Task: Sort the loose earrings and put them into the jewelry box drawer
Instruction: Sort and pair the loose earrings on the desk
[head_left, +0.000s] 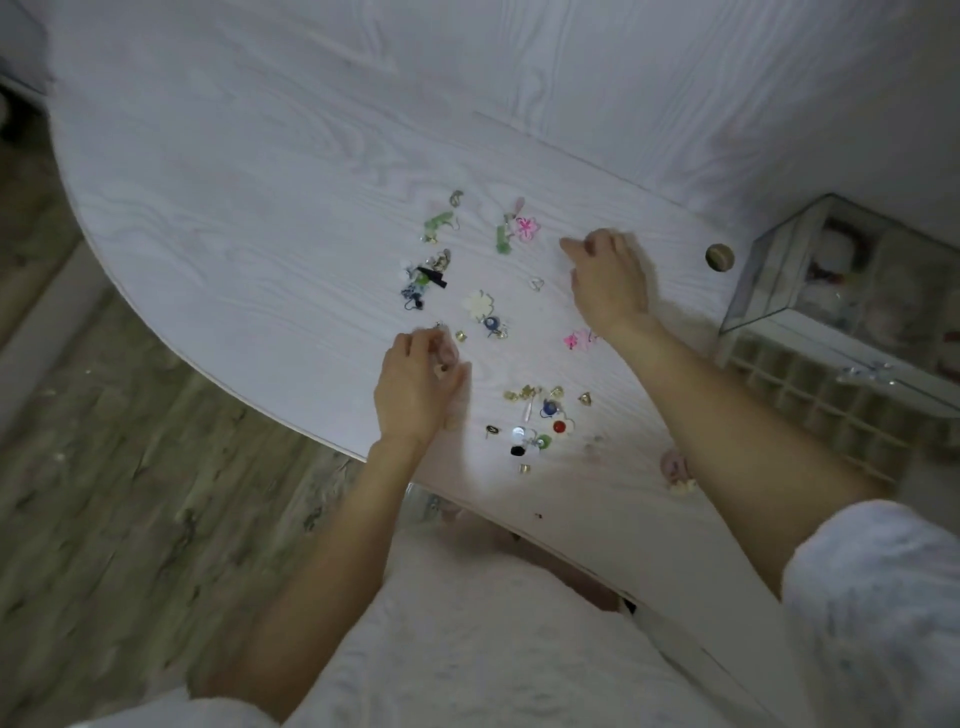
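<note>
Her left hand (415, 392) hovers low over the white bench (234, 218), fingers curled, pinching something small I can't make out. The right hand (608, 283) rests knuckles-up, fingers bent, near a pink flower earring (526, 227). Loose earrings (535, 423) lie scattered between them; the glass jewelry box (769, 270) stands at the right edge.

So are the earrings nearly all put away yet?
Not nearly. Done: some earrings lie in loose groups on the table, like the green ones and the gold ones. In hand: the left hand seems to pinch a small piece; the right hand reaches beside the pink flower. Left: everything still has to go into the drawer.
</note>
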